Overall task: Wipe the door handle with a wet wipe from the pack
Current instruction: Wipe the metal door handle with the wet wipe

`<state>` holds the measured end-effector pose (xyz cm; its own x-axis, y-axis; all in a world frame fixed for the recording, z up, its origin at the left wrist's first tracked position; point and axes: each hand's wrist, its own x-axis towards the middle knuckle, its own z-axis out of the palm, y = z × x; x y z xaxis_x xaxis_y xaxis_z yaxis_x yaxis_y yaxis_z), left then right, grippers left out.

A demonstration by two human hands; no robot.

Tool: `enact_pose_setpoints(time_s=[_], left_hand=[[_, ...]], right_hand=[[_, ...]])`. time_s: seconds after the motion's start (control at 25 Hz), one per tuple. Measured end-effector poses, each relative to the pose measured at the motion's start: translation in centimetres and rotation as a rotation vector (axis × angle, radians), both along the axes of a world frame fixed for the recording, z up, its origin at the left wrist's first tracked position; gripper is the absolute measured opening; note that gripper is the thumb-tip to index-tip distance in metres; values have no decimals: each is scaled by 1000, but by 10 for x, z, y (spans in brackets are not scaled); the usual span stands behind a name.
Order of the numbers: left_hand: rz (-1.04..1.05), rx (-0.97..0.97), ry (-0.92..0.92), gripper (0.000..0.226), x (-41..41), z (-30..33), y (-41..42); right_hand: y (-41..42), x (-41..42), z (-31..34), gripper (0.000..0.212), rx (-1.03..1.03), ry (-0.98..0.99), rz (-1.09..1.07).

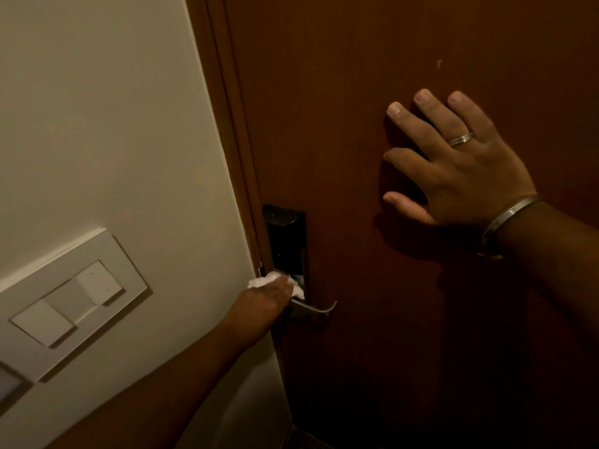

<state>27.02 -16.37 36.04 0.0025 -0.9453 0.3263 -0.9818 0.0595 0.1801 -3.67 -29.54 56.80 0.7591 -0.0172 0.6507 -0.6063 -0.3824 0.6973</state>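
Door handle (316,308), a silver metal lever, is mounted low on the left edge of a dark reddish-brown wooden door (356,76), just beneath a tall black lock plate (287,241). Only the lever's outer end is seen, jutting right with a small upturned tip. Its inner part is covered by the left hand (265,299), which is closed around a crumpled white wet wipe (270,280); the wipe is pressed against the base of the lever and the bottom of the lock plate, and white folds are seen above and right of the knuckles. The right hand (460,166) is laid flat on the door, well above and right of the handle, fingers spread wide, nothing held. A ring (461,138) is worn on 1 finger and a metal bangle (505,218) on the wrist. On the cream wall (97,108) at left, a white switch panel (69,299) with 3 rockers is fixed.
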Motion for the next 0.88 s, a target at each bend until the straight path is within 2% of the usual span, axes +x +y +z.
enact_pose_setpoints(time_s=[0.08,0.24,0.32,0.44,0.6,0.68,0.76,0.88], left_hand=[[-216,-43,-89,36,1,-1,1],[-242,0,-118,39,11,4,0],[-322,85,-235,48,8,1,2],[-240,92,-136,48,6,12,3],[-254,98,-196,66,-40,-2,16],[-242,93,-144,63,-83,-12,14],[-223,175,-92,53,-119,-19,12],[-208,191,-89,47,-98,-34,21]], right_hand=[[0,-1,1,62,3,-1,0],[0,0,0,62,-2,-13,12],[-1,0,1,61,-3,-14,20],[-1,-2,1,61,-7,-14,29],[-3,1,-2,61,-4,-13,28],[-1,1,0,61,1,-9,16],[1,-1,1,62,-4,0,2],[0,-2,3,62,13,11,-6]])
